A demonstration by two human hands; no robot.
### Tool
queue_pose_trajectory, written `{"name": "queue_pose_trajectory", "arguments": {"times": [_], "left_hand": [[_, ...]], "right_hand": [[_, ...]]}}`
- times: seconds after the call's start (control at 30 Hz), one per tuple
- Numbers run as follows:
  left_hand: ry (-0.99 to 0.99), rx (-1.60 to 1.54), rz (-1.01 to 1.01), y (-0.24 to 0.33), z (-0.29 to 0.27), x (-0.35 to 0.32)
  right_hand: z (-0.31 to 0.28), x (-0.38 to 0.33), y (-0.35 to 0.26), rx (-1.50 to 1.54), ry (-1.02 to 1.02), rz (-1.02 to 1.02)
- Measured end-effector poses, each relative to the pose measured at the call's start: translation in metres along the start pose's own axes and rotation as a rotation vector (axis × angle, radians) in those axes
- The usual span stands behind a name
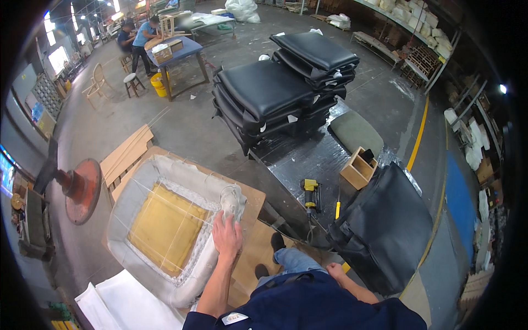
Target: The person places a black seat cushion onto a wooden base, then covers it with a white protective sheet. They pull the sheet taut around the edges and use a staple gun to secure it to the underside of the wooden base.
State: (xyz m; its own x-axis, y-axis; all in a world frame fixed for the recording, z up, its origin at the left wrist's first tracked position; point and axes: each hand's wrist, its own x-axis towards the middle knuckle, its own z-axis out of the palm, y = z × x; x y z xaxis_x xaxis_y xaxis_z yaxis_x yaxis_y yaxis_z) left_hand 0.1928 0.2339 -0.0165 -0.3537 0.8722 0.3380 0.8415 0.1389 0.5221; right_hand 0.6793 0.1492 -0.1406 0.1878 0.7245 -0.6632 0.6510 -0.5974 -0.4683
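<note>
My left hand (226, 235) lies with outstretched fingers at the near right corner of a frame-like cushion (125, 231), beside a bunched knot of grey cloth (233, 201). Pale grey fabric wraps the cushion's rim, white padding shows inside it, and strings cross the yellow foam panel (168, 225) in the middle. My right hand (335, 270) hangs low by my side, fingers curled, near a stack of black upholstered covers (390, 225). Whether anything is in that hand is hidden.
On the plastic-wrapped table (291, 159) lie a yellow-black staple gun (311, 195), a yellow-handled screwdriver (337, 209), a wooden box (358, 169) and a green-grey pad (356, 132). Black cushions (264, 91) are piled behind. A red round base (82, 190) stands left; two people work far back.
</note>
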Motion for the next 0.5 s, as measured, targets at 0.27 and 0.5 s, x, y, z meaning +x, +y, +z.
{"name": "queue_pose_trajectory", "arguments": {"times": [0.27,0.5], "left_hand": [[0.028,0.056,0.001,0.003,0.005,-0.002],[0.017,0.065,0.003,0.007,0.016,0.002]], "right_hand": [[-0.017,0.005,-0.075,0.299,-0.050,-0.002],[-0.044,-0.001,-0.095,0.362,-0.001,-0.268]]}}
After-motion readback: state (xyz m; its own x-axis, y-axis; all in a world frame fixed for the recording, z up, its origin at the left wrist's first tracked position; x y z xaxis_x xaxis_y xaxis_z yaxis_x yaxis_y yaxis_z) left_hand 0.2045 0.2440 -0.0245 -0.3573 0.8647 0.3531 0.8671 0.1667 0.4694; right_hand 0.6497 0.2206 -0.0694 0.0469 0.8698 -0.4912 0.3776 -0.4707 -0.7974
